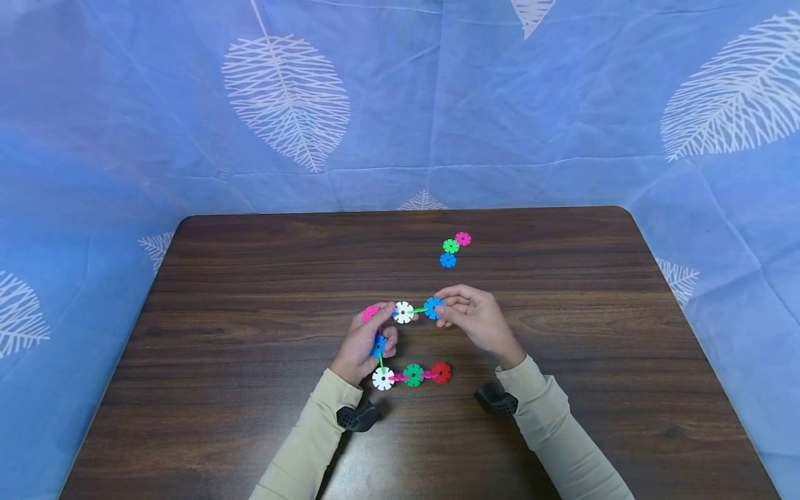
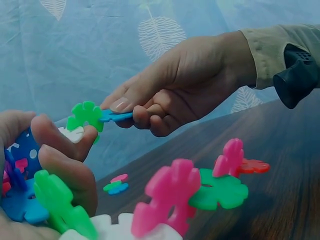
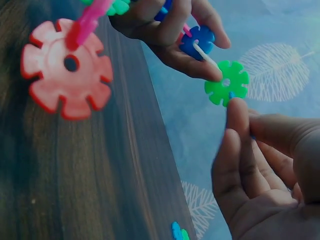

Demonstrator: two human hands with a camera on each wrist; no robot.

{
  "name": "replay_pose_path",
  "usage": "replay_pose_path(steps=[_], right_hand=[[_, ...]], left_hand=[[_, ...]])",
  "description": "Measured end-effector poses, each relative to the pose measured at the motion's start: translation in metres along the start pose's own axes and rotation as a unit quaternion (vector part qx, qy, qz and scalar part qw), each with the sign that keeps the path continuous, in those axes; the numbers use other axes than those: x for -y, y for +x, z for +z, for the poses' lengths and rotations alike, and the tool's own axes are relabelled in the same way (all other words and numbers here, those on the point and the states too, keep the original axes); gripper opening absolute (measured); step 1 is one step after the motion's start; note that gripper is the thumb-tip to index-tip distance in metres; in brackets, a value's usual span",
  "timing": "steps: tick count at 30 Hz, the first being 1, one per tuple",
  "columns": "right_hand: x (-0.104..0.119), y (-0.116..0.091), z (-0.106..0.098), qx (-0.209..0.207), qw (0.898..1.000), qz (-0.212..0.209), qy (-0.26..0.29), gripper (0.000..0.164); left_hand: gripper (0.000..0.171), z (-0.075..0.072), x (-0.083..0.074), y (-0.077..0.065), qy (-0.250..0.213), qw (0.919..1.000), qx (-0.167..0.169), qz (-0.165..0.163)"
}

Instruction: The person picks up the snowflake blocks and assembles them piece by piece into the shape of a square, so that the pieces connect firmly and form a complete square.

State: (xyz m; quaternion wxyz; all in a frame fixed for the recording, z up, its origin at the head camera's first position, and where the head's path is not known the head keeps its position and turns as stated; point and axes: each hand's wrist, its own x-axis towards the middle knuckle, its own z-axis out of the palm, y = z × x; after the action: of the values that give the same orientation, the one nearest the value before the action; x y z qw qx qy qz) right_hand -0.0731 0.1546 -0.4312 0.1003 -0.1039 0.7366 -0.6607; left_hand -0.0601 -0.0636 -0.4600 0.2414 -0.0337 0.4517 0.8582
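Note:
A chain of interlocking notched plastic discs bends into a C shape between both hands. My left hand (image 1: 360,346) grips its left side, thumb and fingers around a pink disc (image 1: 370,313) and a blue disc (image 1: 378,345). Along the upper arm come a white disc (image 1: 403,312), an edge-on green disc (image 2: 85,117) and an end blue disc (image 1: 433,308). My right hand (image 1: 481,321) pinches that end blue disc, which meets the green one's edge. The lower arm carries another white disc (image 1: 382,378), a dark green disc (image 1: 413,375) and a red disc (image 1: 441,372), with pink connecting discs between.
Three loose discs lie towards the back of the brown wooden table (image 1: 250,278): a pink disc (image 1: 463,238), a light green disc (image 1: 451,246) and a blue disc (image 1: 448,260). A blue leaf-patterned cloth (image 1: 387,104) hangs behind the table's far edge.

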Motion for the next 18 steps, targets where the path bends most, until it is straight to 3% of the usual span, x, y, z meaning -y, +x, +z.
replay_pose_path(steps=[7,18], right_hand=[[-0.0018,-0.0020,0.0020,-0.021,0.999,-0.027,-0.017,0.023],[-0.0031,-0.0039,-0.0029,-0.033,0.998,-0.041,-0.031,0.022]], left_hand=[[0.016,0.0021,0.0010,-0.0001,-0.001,0.9997,0.022,0.012],[0.017,0.0100,0.0083,0.0043,0.018,0.9994,0.016,0.026]])
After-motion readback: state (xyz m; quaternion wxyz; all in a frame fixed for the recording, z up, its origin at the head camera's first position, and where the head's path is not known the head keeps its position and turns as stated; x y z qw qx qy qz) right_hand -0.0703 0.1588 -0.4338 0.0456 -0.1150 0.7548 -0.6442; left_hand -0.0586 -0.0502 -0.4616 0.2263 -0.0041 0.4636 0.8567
